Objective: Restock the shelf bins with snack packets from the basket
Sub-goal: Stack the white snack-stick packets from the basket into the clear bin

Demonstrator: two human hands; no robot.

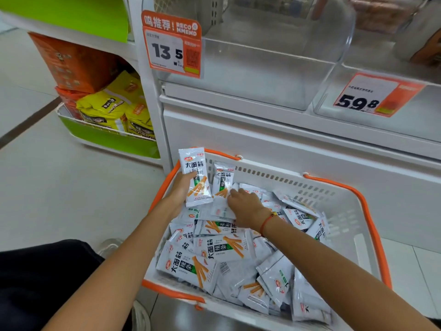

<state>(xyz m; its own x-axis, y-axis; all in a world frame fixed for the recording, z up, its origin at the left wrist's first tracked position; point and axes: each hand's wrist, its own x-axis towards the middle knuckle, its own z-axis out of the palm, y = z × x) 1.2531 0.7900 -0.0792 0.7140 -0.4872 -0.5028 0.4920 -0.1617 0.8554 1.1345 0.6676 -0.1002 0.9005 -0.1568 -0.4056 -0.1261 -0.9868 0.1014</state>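
A white basket with orange handles stands on the floor before the shelf, full of several white snack packets printed with orange sticks. My left hand holds one packet upright over the basket's far left corner. My right hand pinches a second upright packet beside it, at the packet's lower edge. Above, a clear plastic shelf bin stands with nothing visible inside.
An orange price tag reading 13.5 hangs at the bin's left, and one reading 59.8 fronts a second clear bin to the right. A green and white side rack holds yellow and orange bags. My dark-clad knee is at lower left.
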